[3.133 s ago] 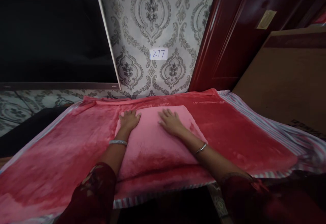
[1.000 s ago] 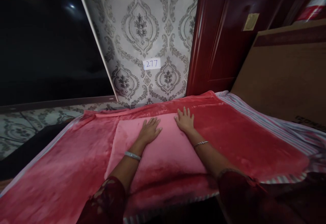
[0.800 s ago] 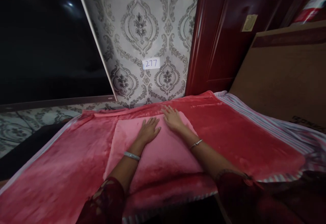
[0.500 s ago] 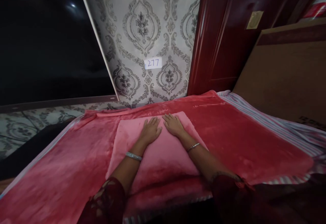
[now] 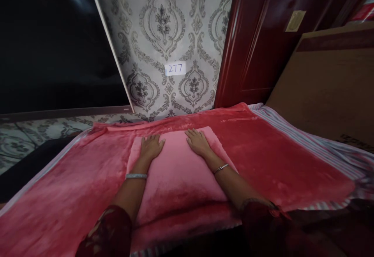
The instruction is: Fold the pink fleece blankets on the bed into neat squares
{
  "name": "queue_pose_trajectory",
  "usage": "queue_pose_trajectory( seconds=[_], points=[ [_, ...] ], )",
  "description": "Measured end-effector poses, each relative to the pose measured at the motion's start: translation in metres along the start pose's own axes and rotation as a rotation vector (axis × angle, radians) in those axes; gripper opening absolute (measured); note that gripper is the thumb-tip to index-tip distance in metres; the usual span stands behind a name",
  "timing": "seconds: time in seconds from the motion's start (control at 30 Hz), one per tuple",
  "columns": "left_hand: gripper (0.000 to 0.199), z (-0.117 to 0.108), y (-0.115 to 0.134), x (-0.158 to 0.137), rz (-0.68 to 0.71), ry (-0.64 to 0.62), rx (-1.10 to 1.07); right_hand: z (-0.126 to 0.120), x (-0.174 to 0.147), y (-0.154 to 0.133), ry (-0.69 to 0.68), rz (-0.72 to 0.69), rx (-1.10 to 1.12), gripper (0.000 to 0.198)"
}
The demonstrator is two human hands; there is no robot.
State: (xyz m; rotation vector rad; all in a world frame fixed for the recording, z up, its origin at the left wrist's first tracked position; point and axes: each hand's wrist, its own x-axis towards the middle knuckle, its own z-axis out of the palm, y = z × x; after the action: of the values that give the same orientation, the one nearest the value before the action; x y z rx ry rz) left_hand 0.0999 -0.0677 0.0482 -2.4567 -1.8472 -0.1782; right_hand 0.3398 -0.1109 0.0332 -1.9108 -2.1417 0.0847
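Both hands flat on the pink folded cloth, mid-frame.
Red blanket fills the lower frame, its far edge meeting the patterned wall, striped edging on the right. Folded pink cloth lies centre, red margin all round. Left hand and right hand press open-palmed near its far edge, apart.

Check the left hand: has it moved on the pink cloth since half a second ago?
Yes. The left hand slid left across the folded pink cloth, away from the right hand.
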Motion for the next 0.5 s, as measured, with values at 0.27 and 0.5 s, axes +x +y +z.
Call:
queue_pose_trajectory(
  seconds=[0.27, 0.5],
  points=[
    [0.052, 0.002, 0.006, -0.004, -0.015, 0.023, 0.001, -0.004, 0.002, 0.000, -0.043, 0.016, -0.012, 0.054],
    [0.052, 0.005, 0.005, -0.005, -0.014, 0.045, -0.002, -0.017, 0.005, -0.034, -0.095, -0.098, -0.002, 0.058]
  ],
)
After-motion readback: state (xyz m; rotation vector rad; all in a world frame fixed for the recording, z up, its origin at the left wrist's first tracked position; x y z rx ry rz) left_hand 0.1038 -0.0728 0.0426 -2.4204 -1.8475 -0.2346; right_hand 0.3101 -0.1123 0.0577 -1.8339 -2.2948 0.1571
